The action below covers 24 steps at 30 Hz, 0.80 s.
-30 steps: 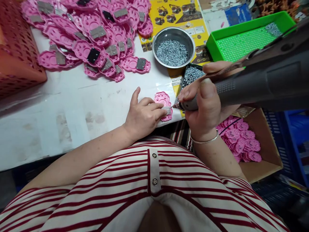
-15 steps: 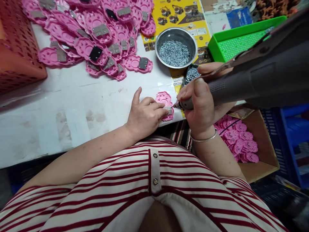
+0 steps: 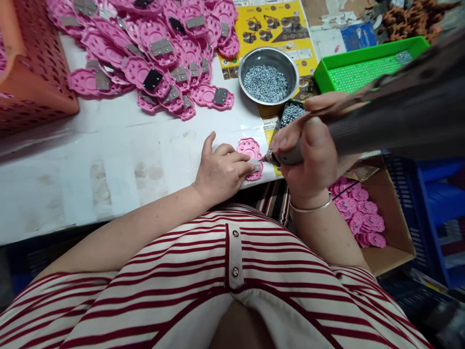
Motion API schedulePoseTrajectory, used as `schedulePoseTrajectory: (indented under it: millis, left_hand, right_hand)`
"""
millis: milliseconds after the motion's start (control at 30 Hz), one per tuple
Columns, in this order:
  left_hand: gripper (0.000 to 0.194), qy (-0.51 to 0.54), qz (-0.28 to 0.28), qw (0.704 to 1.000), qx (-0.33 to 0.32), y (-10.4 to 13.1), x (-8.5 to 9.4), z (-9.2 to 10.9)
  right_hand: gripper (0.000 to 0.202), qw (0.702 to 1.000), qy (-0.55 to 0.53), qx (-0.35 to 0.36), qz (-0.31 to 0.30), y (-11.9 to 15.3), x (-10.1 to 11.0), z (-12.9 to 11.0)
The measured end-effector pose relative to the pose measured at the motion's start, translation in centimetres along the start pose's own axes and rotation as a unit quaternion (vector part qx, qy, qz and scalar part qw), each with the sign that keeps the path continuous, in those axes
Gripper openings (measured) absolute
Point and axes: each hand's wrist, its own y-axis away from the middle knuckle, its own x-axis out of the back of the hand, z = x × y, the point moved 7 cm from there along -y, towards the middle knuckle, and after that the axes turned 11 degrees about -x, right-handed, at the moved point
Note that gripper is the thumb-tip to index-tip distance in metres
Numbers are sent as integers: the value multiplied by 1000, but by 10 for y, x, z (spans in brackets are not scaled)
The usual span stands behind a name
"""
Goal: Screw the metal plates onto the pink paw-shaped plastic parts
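A pink plastic part (image 3: 249, 146) lies near the table's front edge, with a grey plate (image 3: 257, 165) across its lower end. My left hand (image 3: 225, 169) presses its fingertips on that plate; its thumb is stretched out and its fingers are spread. Wrapped round a dark power screwdriver (image 3: 348, 131) is my right hand (image 3: 312, 150). The tool's tip points left and meets the plate's right side; whether a screw is there is too small to tell. Just behind my right hand is a small dark tray of screws (image 3: 291, 114).
A metal bowl of screws (image 3: 269, 76) and a green basket (image 3: 363, 72) stand behind. Many pink parts (image 3: 156, 43) are heaped at the back left beside an orange basket (image 3: 43, 72). A cardboard box (image 3: 395, 218) holding pink pieces stands at the right, near blue crates (image 3: 436, 194).
The view has shifted slightly, moving the heap and bowl rightward in the picture. My right hand and the screwdriver have moved a little to the right; my left hand stays on the plate.
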Motion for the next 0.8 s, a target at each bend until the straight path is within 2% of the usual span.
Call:
schedulePoseTrajectory:
  millis: [133,300,433,633,800]
  left_hand:
    - [10,36,-3,999,38,0,-2,-7]
    - [7,51,-15,997,52,0,-4,-9]
    - [5,62,-16,996,63,0,-3,-10]
    - [6,84,-36,992,86,-1,-2,-12]
    - [6,84,-41,991,96,-1,-3,-13]
  right_hand:
    - [37,999,-11,14,-31,1,-8,-19]
    - [36,998,-9,-18,-56,6,-10,-12]
    - [34,997,-59,3,-43,8,-8,-9]
    - [33,998,-42,2,-40,13,-9,-8]
    - [36,1000,-27,9,-13,15,-6,-5]
